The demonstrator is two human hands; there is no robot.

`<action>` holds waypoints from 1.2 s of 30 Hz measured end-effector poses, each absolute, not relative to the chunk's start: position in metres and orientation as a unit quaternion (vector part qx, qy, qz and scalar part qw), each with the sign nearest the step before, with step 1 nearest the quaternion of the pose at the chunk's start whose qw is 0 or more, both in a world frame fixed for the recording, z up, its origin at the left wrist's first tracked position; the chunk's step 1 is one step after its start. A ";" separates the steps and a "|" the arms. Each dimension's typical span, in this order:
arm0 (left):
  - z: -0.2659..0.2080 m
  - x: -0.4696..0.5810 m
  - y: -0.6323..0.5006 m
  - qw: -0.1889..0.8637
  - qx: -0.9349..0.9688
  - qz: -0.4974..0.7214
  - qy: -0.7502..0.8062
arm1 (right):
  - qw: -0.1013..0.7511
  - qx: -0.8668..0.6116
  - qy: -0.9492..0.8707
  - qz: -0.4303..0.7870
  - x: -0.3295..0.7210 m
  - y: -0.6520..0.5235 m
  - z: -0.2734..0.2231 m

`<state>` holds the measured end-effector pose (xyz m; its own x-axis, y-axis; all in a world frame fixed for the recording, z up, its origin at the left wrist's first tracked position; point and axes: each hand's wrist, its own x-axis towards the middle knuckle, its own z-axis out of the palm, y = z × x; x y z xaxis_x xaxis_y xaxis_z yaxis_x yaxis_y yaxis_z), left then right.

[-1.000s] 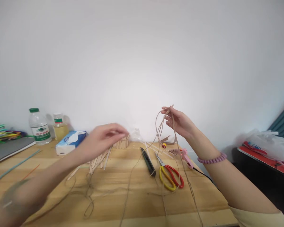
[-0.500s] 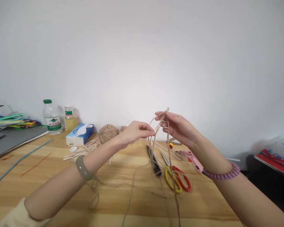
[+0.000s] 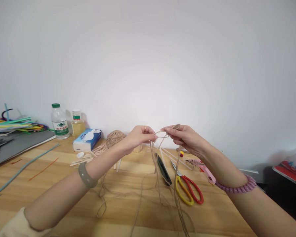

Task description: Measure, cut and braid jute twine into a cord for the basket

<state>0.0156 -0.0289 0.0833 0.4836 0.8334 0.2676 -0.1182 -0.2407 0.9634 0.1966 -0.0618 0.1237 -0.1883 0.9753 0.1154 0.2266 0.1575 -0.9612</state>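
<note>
Since a second ago the left hand (image 3: 139, 135) has been brought in from the left side of the table (image 3: 64, 184) and raised to meet the right hand (image 3: 185, 137); both are now held close together above the table, and the jute twine (image 3: 160, 133) is pinched in each grip, fingertips pressed together on the strands, with a short bridge of twine stretched between the two grips. The right hand has been lowered somewhat from its earlier height. It may be judged that the strands have been gathered and are now controlled from both ends. From the grips, several lengths hang down and trail in loose loops (image 3: 102, 205) over the table below and toward the viewer. Far to the left of the grips, coloured sticks (image 3: 14, 123) are seen on a grey board, then a water bottle (image 3: 60, 121), a small bottle of yellow liquid (image 3: 77, 123) and a tissue box (image 3: 87, 139). Just behind and left of the left grip, a twine ball (image 3: 114, 138) and wooden craft sticks (image 3: 86, 158) are found. Below the grips lies a black utility knife (image 3: 163, 169), with scissors (image 3: 186, 189) to its right and a pink glue gun (image 3: 207, 171) under the right wrist. The hanging strands pass close to the knife and scissors, where snagging is judged possible.
</note>
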 end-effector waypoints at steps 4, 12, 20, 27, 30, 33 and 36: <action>0.085 0.009 -0.027 0.583 0.643 0.435 0.242 | 0.435 -0.456 -0.627 0.458 0.198 -0.060 0.124; 0.084 0.008 -0.026 0.634 0.595 0.446 0.213 | 0.387 -0.441 -0.656 0.475 0.196 -0.065 0.123; 0.081 0.004 -0.022 0.652 0.569 0.455 0.210 | 0.455 -0.374 -0.616 0.524 0.196 -0.064 0.118; 0.080 0.002 -0.023 0.653 0.594 0.432 0.185 | 0.527 -0.342 -0.579 0.519 0.194 -0.061 0.118; 0.082 0.000 -0.024 0.641 0.609 0.429 0.186 | 0.534 -0.346 -0.558 0.533 0.196 -0.059 0.118; 0.084 -0.005 -0.023 0.635 0.618 0.426 0.180 | 0.534 -0.345 -0.525 0.567 0.200 -0.057 0.120; 0.086 -0.020 -0.021 0.632 0.628 0.417 0.178 | 0.542 -0.342 -0.476 0.602 0.209 -0.058 0.130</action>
<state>-0.0199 -0.0212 0.0861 0.5881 0.7514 0.2991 -0.3032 -0.1380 0.9429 0.2091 -0.0579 0.1299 -0.1788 0.9784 0.1035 -0.3261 0.0403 -0.9445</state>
